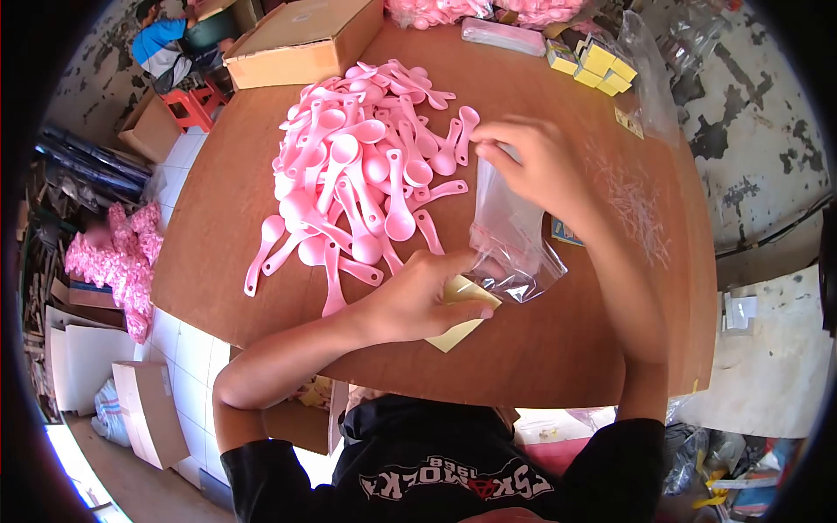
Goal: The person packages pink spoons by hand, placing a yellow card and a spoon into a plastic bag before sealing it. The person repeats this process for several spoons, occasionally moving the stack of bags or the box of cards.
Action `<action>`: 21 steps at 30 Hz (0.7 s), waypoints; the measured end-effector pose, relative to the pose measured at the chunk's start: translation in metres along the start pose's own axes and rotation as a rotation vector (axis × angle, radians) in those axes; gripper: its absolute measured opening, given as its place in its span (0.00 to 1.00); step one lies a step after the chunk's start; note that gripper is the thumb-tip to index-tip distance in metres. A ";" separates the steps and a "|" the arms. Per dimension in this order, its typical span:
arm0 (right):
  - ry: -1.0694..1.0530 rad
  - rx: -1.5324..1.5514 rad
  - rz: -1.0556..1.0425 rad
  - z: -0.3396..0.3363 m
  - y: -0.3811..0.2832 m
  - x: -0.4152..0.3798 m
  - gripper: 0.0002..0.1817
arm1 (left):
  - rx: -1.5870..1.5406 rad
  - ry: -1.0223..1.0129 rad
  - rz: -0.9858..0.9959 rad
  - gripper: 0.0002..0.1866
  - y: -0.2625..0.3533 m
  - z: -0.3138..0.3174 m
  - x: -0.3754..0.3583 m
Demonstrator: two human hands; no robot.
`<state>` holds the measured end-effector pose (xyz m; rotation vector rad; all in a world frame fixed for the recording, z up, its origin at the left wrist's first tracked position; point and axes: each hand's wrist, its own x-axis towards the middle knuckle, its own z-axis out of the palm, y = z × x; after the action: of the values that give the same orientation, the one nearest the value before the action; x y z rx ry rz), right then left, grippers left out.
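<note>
My left hand (423, 301) is at the near side of the table, its fingers curled at the lower end of a clear plastic bag (523, 283) and partly seen through the film. Its thumb is apart from the fingers, over a pale yellow card (458, 331). My right hand (532, 161) reaches over the upper end of the clear bags. Its thumb and forefinger, slightly apart, come to the edge of a pink spoon (468, 122); I see no firm grip. A large heap of pink spoons (349, 157) lies to the left.
A cardboard box (301, 44) stands at the far left of the table. Small yellow boxes (602, 65) and a stack of clear packets (504, 37) are at the back. Thin clear strips (641, 209) lie to the right. Another person (166, 52) sits beyond the table.
</note>
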<state>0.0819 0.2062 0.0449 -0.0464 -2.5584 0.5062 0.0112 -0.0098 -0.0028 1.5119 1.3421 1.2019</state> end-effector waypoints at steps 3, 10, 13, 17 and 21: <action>-0.073 -0.201 -0.077 0.034 0.045 0.034 0.10 | 0.011 0.016 0.050 0.20 -0.004 0.001 0.000; -0.555 -0.506 -0.020 0.047 0.050 0.082 0.15 | 0.011 -0.009 -0.020 0.20 -0.001 -0.006 -0.002; -0.644 -0.632 0.004 0.049 0.049 0.089 0.13 | 0.020 -0.005 -0.036 0.20 0.000 -0.008 -0.002; -0.644 -0.647 -0.024 0.040 0.053 0.084 0.10 | 0.037 0.020 0.024 0.19 -0.005 -0.008 -0.001; -0.469 -0.628 -0.238 0.025 0.057 0.069 0.06 | -0.006 0.036 0.012 0.19 -0.003 -0.010 0.000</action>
<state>0.0059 0.2597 0.0388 0.1714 -3.0200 -0.4402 0.0008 -0.0101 -0.0031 1.5022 1.3534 1.2446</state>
